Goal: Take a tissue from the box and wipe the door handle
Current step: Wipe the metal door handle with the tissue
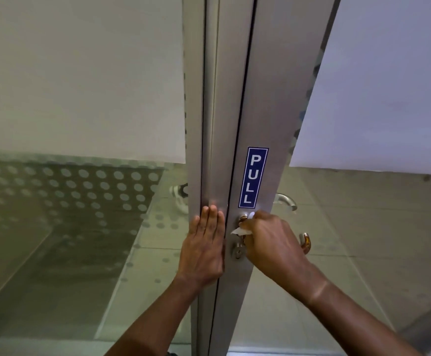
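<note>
My right hand (273, 242) is closed around a white tissue (238, 231) and pressed against the metal door handle (242, 219), just below a blue PULL sticker (253, 177). Most of the handle is hidden under the hand; its free end (305, 243) shows past the knuckles. My left hand (204, 247) lies flat, fingers together, on the aluminium door frame (210, 150) beside the handle. A lock cylinder (238, 251) sits under the handle. No tissue box is in view.
Glass panels with frosted film and a dot pattern stand on both sides of the frame. A second handle (286, 201) shows through the right glass. Someone's shoe (181, 197) is visible behind the left glass. Tiled floor lies beyond.
</note>
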`<control>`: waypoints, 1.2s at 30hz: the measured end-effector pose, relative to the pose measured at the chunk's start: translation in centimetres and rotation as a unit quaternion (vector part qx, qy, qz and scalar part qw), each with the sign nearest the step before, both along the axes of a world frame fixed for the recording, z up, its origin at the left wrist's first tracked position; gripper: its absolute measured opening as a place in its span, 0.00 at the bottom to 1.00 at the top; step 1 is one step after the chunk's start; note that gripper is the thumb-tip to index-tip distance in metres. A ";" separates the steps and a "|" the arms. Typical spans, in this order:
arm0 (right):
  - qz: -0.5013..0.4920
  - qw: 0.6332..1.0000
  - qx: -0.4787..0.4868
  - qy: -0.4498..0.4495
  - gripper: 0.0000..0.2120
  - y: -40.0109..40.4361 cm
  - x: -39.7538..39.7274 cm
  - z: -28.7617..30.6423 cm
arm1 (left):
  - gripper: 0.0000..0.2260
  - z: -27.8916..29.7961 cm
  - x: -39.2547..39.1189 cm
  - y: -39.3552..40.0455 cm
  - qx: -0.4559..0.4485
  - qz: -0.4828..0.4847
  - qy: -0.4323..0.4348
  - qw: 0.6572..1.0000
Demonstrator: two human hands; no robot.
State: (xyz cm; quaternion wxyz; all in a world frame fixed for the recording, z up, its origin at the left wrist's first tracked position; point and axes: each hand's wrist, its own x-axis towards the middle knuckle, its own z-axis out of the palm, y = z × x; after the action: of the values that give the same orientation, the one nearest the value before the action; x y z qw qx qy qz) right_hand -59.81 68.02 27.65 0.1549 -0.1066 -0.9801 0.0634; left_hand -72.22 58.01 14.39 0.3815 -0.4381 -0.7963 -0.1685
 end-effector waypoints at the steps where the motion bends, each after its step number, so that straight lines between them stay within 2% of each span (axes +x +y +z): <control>1: -0.004 1.000 -0.003 -0.007 0.09 -0.3 -0.1 0.0 | 0.40 0.0 -0.1 0.1 0.003 -0.003 0.004 1.000; 5: -0.009 0.999 -0.029 -0.014 0.13 -0.9 0.0 0.0 | 0.38 -0.2 -0.3 0.5 0.022 -0.004 0.017 1.000; 9: -0.030 0.999 -0.021 0.001 0.21 -1.1 -0.1 -0.4 | 0.28 -0.3 -0.4 0.5 0.052 -0.033 -0.004 0.998; 11: -0.036 0.999 -0.009 0.000 0.20 -1.2 -0.2 -0.6 | 0.28 0.0 -0.4 0.4 0.063 -0.050 -0.008 0.997; 15: -0.055 0.998 0.010 -0.019 0.11 -1.3 -0.4 -1.1 | 0.27 0.3 -1.3 0.8 0.086 -0.040 0.022 0.995; 18: -0.060 0.997 0.025 -0.031 0.10 -1.4 -0.6 -1.4 | 0.27 0.0 -1.8 1.3 0.104 -0.029 0.047 0.993; 28: -0.060 0.995 0.059 -0.059 0.13 -1.4 -0.9 -2.4 | 0.28 -0.5 -2.1 1.8 0.112 -0.016 0.064 0.991; 31: -0.037 0.994 0.095 -0.038 0.07 -1.5 -0.4 -2.3 | 0.28 -0.4 -2.0 1.8 0.111 -0.016 0.065 0.992; 36: 0.003 0.988 0.154 -0.011 0.14 -0.2 1.2 -3.0 | 0.29 -0.6 -2.2 1.8 0.110 -0.011 0.079 0.991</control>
State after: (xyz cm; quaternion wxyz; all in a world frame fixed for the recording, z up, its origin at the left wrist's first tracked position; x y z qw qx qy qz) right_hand -58.60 67.87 24.64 0.1586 -0.0795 -0.9801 -0.0885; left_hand -74.37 59.82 13.83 0.4872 -0.4138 -0.7355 -0.2244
